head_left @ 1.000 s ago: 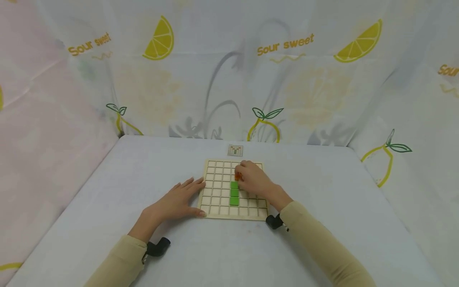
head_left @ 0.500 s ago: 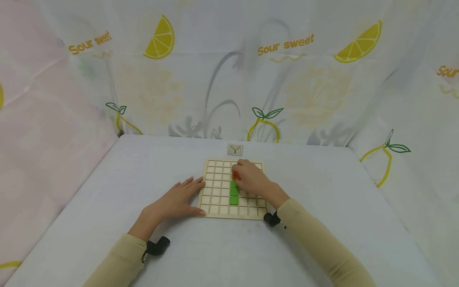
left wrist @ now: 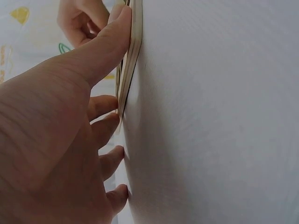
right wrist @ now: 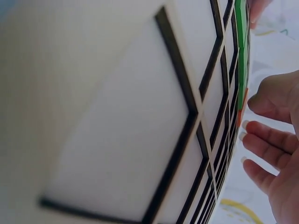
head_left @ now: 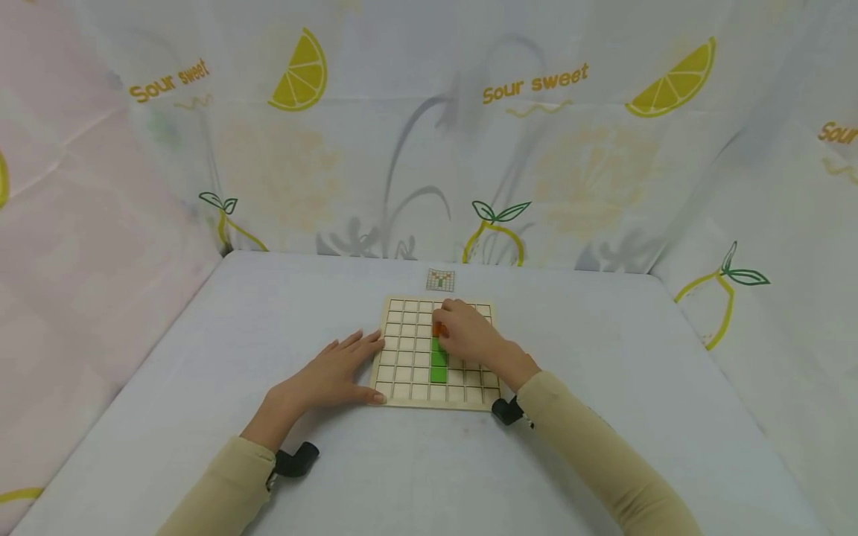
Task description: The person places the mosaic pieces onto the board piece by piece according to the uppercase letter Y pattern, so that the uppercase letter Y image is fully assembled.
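A pale wooden grid board [head_left: 404, 359] lies on the white table, with a column of green square tiles [head_left: 439, 359] near its middle. Just beyond that column, my right hand [head_left: 469, 333] pinches an orange tile [head_left: 437, 330] between thumb and fingertips. In the right wrist view the orange tile [right wrist: 242, 106] sits low at the board's surface, and the thumb and fingers bend close around it. My left hand [head_left: 331, 378] rests at the board's left edge, fingers spread and straight. From the left wrist, its thumb [left wrist: 110, 46] lies over the board's rim.
Behind the board lies a small pattern card [head_left: 439, 281] with a coloured grid printed on it. White cloth walls with lemon prints [head_left: 492, 242] stand at the back and sides. Each wrist wears a black camera mount [head_left: 296, 460].
My right hand has shifted slightly left with the orange tile, which now lines up with the green column. The left hand has kept its place on the board's edge.
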A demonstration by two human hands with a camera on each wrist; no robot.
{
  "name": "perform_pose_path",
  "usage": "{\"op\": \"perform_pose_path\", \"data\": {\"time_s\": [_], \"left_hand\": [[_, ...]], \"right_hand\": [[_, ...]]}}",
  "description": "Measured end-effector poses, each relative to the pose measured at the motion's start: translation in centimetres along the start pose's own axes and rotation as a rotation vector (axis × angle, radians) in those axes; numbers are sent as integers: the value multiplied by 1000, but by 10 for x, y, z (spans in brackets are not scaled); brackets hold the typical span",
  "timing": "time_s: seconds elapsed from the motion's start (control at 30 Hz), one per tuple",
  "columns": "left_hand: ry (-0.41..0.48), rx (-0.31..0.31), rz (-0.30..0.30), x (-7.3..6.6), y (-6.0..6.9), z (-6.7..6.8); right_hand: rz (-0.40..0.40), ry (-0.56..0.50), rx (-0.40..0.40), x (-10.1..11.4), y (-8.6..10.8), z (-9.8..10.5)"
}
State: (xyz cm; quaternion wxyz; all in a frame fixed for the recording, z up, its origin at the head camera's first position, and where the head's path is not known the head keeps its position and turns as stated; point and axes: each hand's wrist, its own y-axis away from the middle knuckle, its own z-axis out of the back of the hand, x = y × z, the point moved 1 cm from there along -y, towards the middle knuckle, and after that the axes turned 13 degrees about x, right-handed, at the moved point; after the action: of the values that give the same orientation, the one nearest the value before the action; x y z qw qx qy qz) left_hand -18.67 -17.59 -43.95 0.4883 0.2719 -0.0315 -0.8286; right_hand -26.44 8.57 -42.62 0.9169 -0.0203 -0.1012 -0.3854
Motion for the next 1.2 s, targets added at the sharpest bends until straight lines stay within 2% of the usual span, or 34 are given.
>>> {"op": "perform_pose_path", "data": {"time_s": [0.57,1.2], "left_hand": [[4,1,-2,-1,0,0],[-1,-3,8,3,-2,-2]], "right_hand": [[-18,10,81,0,1,2],[4,10,79,-4,4,3]]}}
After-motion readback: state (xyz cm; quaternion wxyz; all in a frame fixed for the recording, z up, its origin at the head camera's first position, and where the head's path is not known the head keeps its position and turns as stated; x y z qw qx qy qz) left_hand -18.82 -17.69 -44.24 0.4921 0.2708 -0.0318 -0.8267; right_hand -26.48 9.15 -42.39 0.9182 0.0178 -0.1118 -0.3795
